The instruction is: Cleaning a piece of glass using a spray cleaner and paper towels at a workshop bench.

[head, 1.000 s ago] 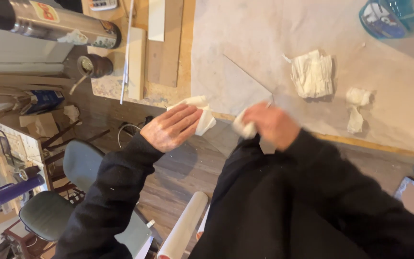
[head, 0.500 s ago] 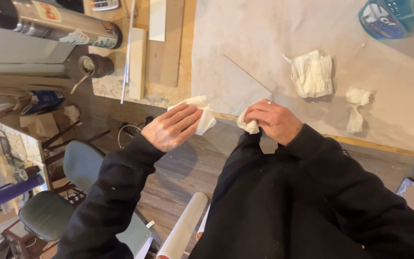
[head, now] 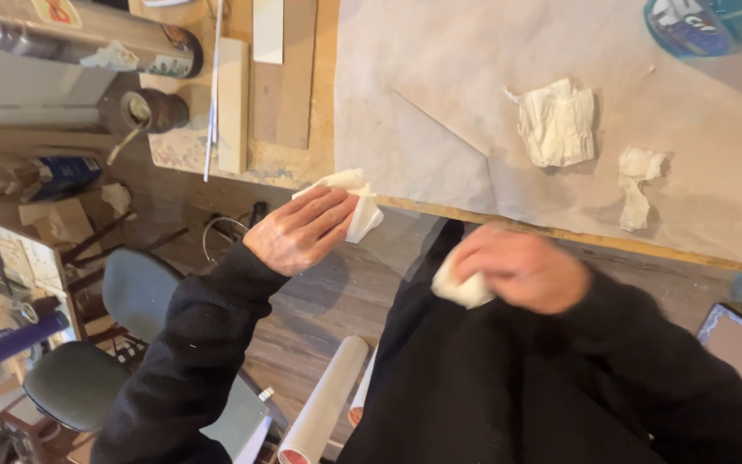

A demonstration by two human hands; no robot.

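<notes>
**Two hands, two bits of white paper**

While the person looks down from above, a green chair (head: 88,387) stands on the wooden floor (head: 328,309) at the far left. A purple bottle (head: 15,339) lies near it. Higher up, a long shiny metal can (head: 88,39) lies on its side, with a small dark jar (head: 156,110) just below it.

Next comes the left hand (head: 298,230), in a black sleeve (head: 191,344). Its fingers (head: 328,210) lie flat and close together on a white paper wipe (head: 354,202). The wipe sits right at the edge of the tabletop (head: 440,77), and part of it hangs past the edge. Below, a white roll (head: 324,412) lies on the floor.

The right hand (head: 521,268) is blurry. It is off the tabletop, close to the person's black top. Its fingers curl shut around a small white wad (head: 461,288), which pokes out on the left side of the hand.

Farther right, a crumpled white cloth (head: 558,125) rests on the pale sheet that covers the tabletop. A smaller torn scrap (head: 639,185) lies near it. A round blue lid (head: 702,26) shows at the top right corner.
</notes>
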